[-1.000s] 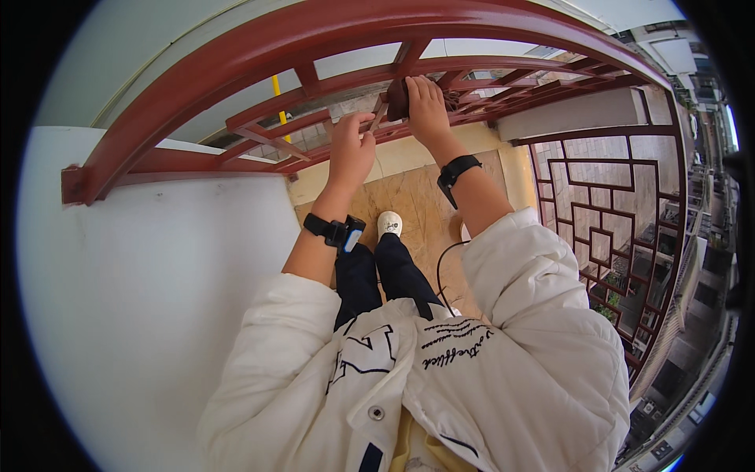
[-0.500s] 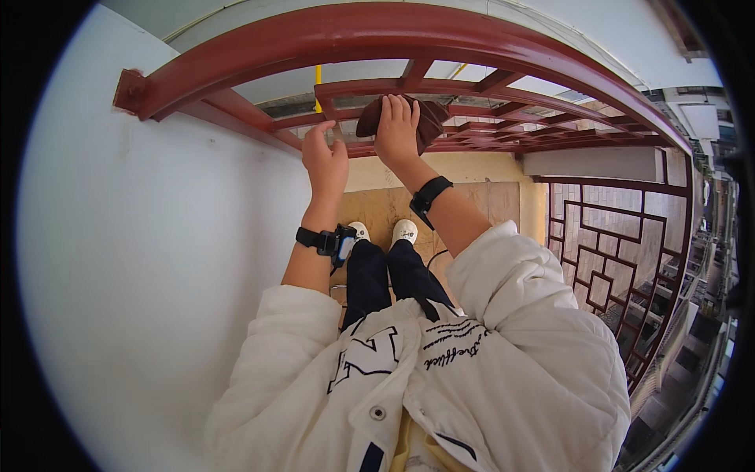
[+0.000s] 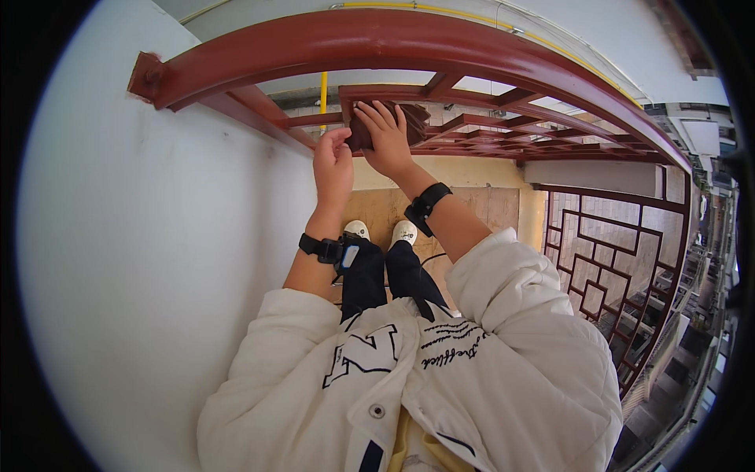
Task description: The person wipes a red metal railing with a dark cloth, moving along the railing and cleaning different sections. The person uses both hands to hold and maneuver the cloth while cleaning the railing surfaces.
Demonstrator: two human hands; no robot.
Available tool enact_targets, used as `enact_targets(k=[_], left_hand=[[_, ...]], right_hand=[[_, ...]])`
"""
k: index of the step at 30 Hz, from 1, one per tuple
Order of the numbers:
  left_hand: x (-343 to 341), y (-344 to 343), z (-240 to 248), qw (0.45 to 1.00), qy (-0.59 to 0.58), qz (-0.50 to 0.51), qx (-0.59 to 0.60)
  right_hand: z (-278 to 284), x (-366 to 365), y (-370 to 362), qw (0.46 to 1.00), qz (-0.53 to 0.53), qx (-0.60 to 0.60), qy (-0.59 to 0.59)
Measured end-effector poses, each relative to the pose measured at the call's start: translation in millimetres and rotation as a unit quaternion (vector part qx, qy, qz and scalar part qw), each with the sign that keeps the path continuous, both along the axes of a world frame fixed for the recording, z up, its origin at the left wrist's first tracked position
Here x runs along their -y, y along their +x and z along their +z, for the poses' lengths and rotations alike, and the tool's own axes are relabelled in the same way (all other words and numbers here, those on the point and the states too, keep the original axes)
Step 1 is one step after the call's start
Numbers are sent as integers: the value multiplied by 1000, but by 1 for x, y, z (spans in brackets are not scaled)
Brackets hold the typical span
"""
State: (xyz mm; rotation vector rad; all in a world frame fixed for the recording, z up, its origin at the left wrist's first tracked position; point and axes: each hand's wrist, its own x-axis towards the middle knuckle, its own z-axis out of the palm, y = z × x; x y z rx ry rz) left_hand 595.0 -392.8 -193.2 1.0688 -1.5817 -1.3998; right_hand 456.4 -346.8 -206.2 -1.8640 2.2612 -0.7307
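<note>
A bunched dark brown cloth (image 3: 415,121) lies against the dark red lattice (image 3: 464,100) of a railing, below its thick top rail (image 3: 377,49). My right hand (image 3: 384,140) spreads its fingers over the cloth and presses it to the bars. At the cloth's left edge, the fingers of my left hand (image 3: 333,164) are curled in and their tips meet the fabric. The palm side of the right hand and the part of the bars behind the cloth are hidden. Each wrist wears a black strap; a small device sits on the left one (image 3: 322,248).
A white wall (image 3: 181,236) rises on the left, where the rail is bolted to it. To the right stands a dark red geometric grille (image 3: 609,244). My white shoes (image 3: 403,233) stand on tan floor tiles (image 3: 464,208). A yellow pipe (image 3: 323,98) runs beyond the railing.
My right hand and the cloth have shifted left along the lattice. My left hand's raised finger has curled in, and its fingertips now meet the cloth's edge.
</note>
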Motion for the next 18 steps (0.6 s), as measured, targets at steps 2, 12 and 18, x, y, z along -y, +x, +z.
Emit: enact_targets(k=[2, 12, 18], left_hand=[[1, 0, 2, 1000, 15, -23, -7], [-6, 9, 13, 998, 56, -28, 1], [-1, 11, 4, 1000, 23, 5, -8]], right_hand=[[-7, -4, -11, 998, 22, -61, -26], [-6, -8, -24, 990, -73, -115, -22], [-18, 16, 12, 994, -75, -75, 0]])
